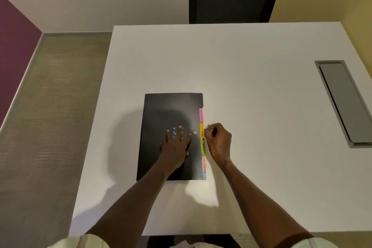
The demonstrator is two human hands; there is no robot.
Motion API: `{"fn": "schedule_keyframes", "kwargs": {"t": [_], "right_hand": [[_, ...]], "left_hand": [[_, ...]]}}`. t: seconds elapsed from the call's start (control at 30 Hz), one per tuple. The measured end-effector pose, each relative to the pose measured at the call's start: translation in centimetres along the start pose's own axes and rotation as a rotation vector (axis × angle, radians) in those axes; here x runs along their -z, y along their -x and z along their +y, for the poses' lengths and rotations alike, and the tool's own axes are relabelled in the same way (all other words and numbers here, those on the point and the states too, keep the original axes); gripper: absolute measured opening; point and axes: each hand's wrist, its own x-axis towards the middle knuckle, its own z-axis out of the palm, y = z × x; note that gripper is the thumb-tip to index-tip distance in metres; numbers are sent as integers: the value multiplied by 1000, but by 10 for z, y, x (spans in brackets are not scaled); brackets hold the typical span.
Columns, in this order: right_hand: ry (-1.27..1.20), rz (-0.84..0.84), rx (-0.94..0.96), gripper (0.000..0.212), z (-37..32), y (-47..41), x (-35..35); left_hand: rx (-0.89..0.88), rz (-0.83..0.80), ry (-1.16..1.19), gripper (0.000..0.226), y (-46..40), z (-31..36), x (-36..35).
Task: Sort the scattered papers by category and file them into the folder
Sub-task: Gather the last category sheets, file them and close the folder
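— So where is the folder (pixel 173 137)?

— Closed, black, lying flat on the white table (pixel 251 78), near its front edge. Coloured index tabs (pixel 202 143) stick out along its right side.

— And the hands?

— The left hand (pixel 177 147) lies open, fingers spread, palm pressing on the cover, probably to stop it sliding. The right hand (pixel 218 141) is curled at the tab edge, fingertips pinched by the orange tab, apparently on a small strip; what it is, I cannot tell.

— Any loose papers?

— None visible.
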Motion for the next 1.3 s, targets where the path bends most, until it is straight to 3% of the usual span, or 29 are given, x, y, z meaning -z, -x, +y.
{"fn": "schedule_keyframes", "kwargs": {"t": [0.2,0.33,0.53,0.7,0.87,1.3], "right_hand": [[173,-50,290,20,-2,12,-16],[291,-79,329,22,7,12,-33],[385,-80,285,24,14,11,-45],[76,-96,-16,22,11,11,-53],[215,-144,178,16,3,18,-43],[54,-191,23,11,-5,17,-41]], "left_hand": [[9,14,43,74,2,2,-3],[4,27,41,76,1,0,-10],[-5,29,29,77,-3,-1,-13],[-18,32,18,76,-1,-3,-13],[-35,30,3,76,-1,-6,-12],[-37,37,-2,78,-1,-6,-12]]}}
